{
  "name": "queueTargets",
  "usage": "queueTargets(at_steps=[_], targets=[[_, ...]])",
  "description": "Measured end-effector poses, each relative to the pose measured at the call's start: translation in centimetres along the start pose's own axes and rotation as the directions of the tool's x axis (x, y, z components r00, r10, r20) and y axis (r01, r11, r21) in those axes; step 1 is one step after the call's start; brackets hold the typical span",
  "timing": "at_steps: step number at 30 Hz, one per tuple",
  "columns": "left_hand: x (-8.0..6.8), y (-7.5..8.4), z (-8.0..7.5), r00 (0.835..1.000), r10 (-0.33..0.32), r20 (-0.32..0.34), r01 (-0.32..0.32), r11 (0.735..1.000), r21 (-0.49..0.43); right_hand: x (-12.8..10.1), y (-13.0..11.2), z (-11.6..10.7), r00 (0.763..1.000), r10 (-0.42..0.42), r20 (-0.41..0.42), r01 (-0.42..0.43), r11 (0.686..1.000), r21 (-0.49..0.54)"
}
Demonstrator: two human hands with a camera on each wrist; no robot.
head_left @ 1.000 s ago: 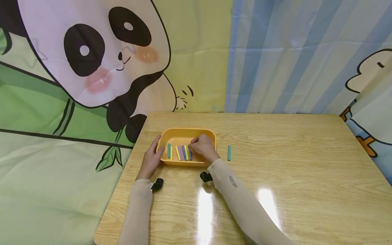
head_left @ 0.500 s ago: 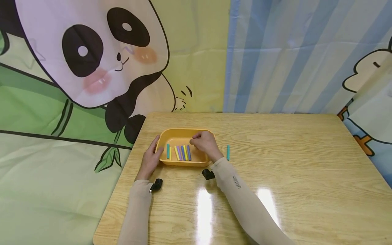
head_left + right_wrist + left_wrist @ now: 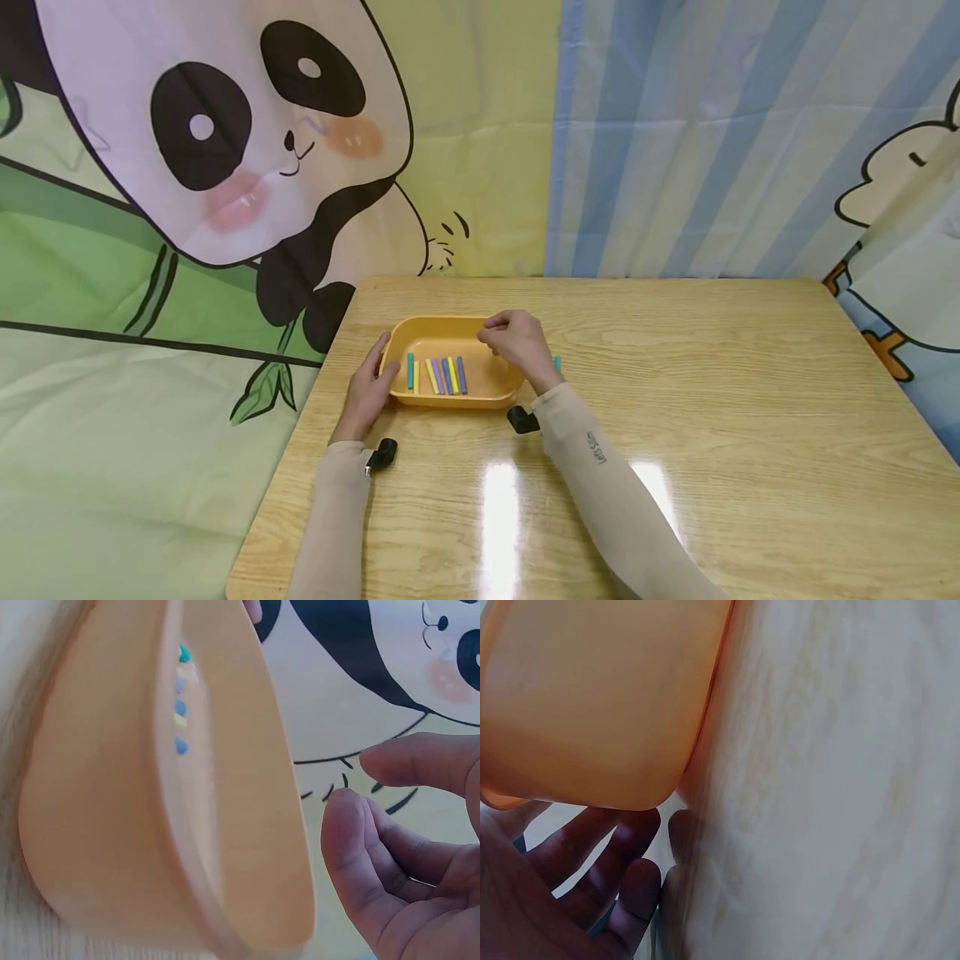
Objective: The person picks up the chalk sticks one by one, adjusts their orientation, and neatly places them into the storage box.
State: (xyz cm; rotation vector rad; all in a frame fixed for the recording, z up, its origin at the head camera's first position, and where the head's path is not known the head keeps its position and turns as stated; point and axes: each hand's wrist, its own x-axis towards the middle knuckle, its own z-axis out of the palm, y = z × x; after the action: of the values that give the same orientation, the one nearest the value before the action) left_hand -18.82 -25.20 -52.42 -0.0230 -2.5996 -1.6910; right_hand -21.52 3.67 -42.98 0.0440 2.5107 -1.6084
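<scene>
Our right hand (image 3: 521, 346) has lifted up and out of the orange tray (image 3: 420, 335) over the last second and now sits at about the tray's 2 o'clock corner, heading toward 3 o'clock. In the right wrist view the fingers (image 3: 352, 825) are loosely curled with nothing in them, so that hand is empty. The stick it was just fiddling with stays behind: the row of colored sticks (image 3: 438, 375) lies side by side on the tray floor, teal at the 9 o'clock end, blue at the 3 o'clock end.

Our left hand (image 3: 369, 387) hasn't budged, fingers relaxed and resting against the tray's 9 o'clock wall, steadying it.

Out past the right hand, one teal stick (image 3: 558, 362) lies on the wooden table (image 3: 750, 417), now mostly hidden behind the wrist. Looks to us like that drop is done and the loose stick is what's left outside.
</scene>
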Motion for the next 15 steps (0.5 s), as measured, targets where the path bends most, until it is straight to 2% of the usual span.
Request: queueTargets(at_steps=[6, 15], targets=[[0.0, 0.0, 0.0, 1.000, 0.002, 0.009, -0.002, 1.000, 0.014, -0.4, 0.2, -1.7, 1.000, -0.004, -0.025, 0.004, 1.000, -0.009], [0.0, -0.1, 0.0, 1.000, 0.016, 0.010, -0.016, 1.000, 0.003, -0.9, 1.2, -3.8, 0.998, -0.008, -0.064, 0.011, 0.999, 0.043]])
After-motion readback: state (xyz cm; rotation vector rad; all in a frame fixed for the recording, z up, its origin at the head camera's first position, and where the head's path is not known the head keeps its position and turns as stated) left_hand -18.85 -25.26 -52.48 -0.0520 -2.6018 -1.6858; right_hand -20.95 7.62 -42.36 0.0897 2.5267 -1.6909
